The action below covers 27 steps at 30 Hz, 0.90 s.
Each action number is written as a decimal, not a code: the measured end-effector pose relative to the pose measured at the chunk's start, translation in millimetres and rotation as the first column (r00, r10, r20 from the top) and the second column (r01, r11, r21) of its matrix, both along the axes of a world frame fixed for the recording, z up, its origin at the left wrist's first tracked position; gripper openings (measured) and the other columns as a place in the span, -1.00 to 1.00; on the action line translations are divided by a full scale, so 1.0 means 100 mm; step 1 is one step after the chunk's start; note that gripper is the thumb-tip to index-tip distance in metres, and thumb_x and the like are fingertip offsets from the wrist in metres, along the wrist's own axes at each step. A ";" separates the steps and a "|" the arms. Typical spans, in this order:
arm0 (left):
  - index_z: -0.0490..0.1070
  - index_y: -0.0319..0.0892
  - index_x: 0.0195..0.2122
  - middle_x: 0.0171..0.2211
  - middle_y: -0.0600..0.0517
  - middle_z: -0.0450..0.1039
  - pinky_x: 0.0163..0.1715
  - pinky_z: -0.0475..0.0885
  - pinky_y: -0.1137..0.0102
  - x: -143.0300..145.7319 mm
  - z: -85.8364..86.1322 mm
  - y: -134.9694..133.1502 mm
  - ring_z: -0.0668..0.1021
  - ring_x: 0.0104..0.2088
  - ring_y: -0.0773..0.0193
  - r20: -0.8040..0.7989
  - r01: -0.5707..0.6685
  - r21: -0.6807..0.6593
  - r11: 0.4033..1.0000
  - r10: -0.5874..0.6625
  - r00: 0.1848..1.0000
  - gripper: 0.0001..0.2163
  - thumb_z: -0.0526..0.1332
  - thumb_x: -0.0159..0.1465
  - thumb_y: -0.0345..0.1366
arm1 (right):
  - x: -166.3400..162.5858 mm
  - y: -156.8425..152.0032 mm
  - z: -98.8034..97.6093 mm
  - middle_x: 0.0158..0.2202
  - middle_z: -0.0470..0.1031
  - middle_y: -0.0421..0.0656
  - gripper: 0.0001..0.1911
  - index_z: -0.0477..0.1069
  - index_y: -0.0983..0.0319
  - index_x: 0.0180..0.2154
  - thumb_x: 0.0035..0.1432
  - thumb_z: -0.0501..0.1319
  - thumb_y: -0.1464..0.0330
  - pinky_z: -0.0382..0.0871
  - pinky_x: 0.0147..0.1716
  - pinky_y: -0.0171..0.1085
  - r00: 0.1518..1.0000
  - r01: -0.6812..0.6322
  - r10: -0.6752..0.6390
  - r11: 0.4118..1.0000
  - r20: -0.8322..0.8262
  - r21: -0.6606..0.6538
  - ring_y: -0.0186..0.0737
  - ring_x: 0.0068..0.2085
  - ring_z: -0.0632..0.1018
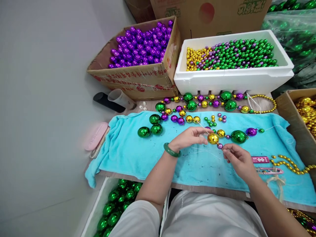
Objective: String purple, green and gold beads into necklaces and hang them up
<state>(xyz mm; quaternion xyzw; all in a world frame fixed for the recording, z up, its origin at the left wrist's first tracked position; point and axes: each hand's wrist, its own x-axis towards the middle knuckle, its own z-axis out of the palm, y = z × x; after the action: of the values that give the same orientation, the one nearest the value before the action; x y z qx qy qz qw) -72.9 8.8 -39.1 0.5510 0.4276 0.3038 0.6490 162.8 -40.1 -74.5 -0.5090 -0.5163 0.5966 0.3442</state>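
A large gold bead (213, 138) is held between the thumb and fingers of the left hand (193, 136). The fingertips of the right hand (237, 159) are pressed together at a small purple bead (220, 146) beside it; whether bead or thread is pinched cannot be told. Beneath both hands, a blue towel (150, 158) is spread on the bench (266, 102). Beyond them, a beaded strand (230, 105) is laid out.

Green bangle (170, 151), white short-sleeved shirt (212, 214)
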 end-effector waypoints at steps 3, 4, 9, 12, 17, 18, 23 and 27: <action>0.51 -0.14 -0.09 -0.22 -0.02 0.53 -0.23 0.37 0.36 -0.02 0.01 0.18 0.50 -0.31 0.27 -0.457 0.068 0.274 0.959 0.068 0.887 -0.71 0.27 0.14 -0.32 | 0.00 0.02 -0.01 -0.56 0.34 -0.25 -0.78 0.39 0.24 -0.33 0.12 0.22 0.20 0.27 -0.55 -0.38 0.998 0.049 -0.049 0.999 -0.047 0.001 -0.39 -0.53 0.35; 0.53 -0.15 -0.12 -0.21 -0.04 0.52 -0.17 0.36 0.32 -0.02 0.01 0.27 0.49 -0.26 0.23 -0.572 0.076 0.383 0.921 0.172 0.802 -0.76 0.22 0.19 -0.34 | 0.01 0.02 -0.01 -0.55 0.34 -0.25 -0.78 0.39 0.24 -0.33 0.12 0.22 0.21 0.27 -0.55 -0.38 0.997 0.063 -0.063 0.998 -0.055 0.005 -0.39 -0.53 0.35; 0.52 -0.14 -0.13 -0.19 -0.08 0.50 -0.09 0.26 0.22 0.10 -0.17 0.69 0.39 -0.13 0.11 -0.792 0.385 0.550 0.741 0.317 0.522 -0.73 0.06 0.27 -0.42 | 0.04 0.05 0.04 -0.57 0.33 -0.26 -0.81 0.39 0.24 -0.33 0.12 0.23 0.23 0.25 -0.57 -0.39 0.993 0.093 -0.090 0.995 -0.070 0.042 -0.40 -0.55 0.34; 0.54 -0.13 -0.20 -0.25 -0.09 0.51 -0.11 0.22 0.20 0.18 -0.29 0.83 0.37 -0.13 0.09 -0.853 0.496 0.482 0.722 0.257 0.455 -0.71 0.06 0.22 -0.51 | 0.07 0.05 0.06 -0.58 0.33 -0.26 -0.81 0.38 0.23 -0.33 0.12 0.23 0.23 0.24 -0.57 -0.38 0.992 0.108 -0.104 0.993 -0.077 0.053 -0.41 -0.56 0.34; 0.55 -0.20 -0.30 -0.28 -0.12 0.52 -0.08 0.25 0.20 0.16 -0.30 0.90 0.42 -0.15 0.11 -0.716 0.220 0.526 0.821 0.288 0.637 -0.82 0.18 0.15 -0.49 | 0.12 0.05 0.05 -0.57 0.34 -0.25 -0.80 0.39 0.24 -0.33 0.12 0.23 0.22 0.24 -0.57 -0.38 0.990 0.127 -0.126 0.992 -0.063 0.023 -0.40 -0.55 0.34; 0.54 -0.19 -0.27 -0.25 -0.10 0.52 -0.09 0.28 0.23 0.13 -0.28 0.88 0.44 -0.16 0.14 -0.603 0.064 0.525 0.849 0.317 0.732 -0.83 0.20 0.15 -0.46 | 0.13 0.05 0.04 -0.57 0.34 -0.25 -0.79 0.39 0.24 -0.33 0.11 0.23 0.22 0.24 -0.57 -0.38 0.990 0.132 -0.131 0.991 -0.057 0.014 -0.40 -0.55 0.34; 0.49 -0.19 -0.13 -0.26 -0.05 0.52 -0.31 0.36 0.43 0.01 -0.16 0.65 0.51 -0.29 0.33 0.206 -0.425 -0.061 0.903 0.428 0.880 -0.78 0.22 0.19 -0.34 | 0.10 0.08 0.04 -0.58 0.34 -0.25 -0.78 0.40 0.25 -0.34 0.09 0.24 0.22 0.22 -0.58 -0.37 0.991 0.132 -0.133 0.991 -0.027 -0.009 -0.40 -0.56 0.32; 0.51 -0.23 -0.18 -0.33 -0.04 0.53 -0.31 0.39 0.47 -0.01 -0.11 0.47 0.54 -0.29 0.35 0.432 -0.363 -0.294 0.884 0.462 0.774 -0.80 0.29 0.14 -0.37 | 0.04 0.10 0.06 -0.59 0.32 -0.25 -0.77 0.40 0.25 -0.37 0.06 0.24 0.21 0.19 -0.60 -0.38 0.992 0.127 -0.127 0.992 -0.026 -0.023 -0.40 -0.57 0.30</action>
<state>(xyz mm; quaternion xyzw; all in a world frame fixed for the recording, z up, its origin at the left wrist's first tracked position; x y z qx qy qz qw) -74.3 56.0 -49.6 0.2817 0.3871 0.5256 0.7032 166.7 -30.1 -68.4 -0.5360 -0.4719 0.5859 0.3832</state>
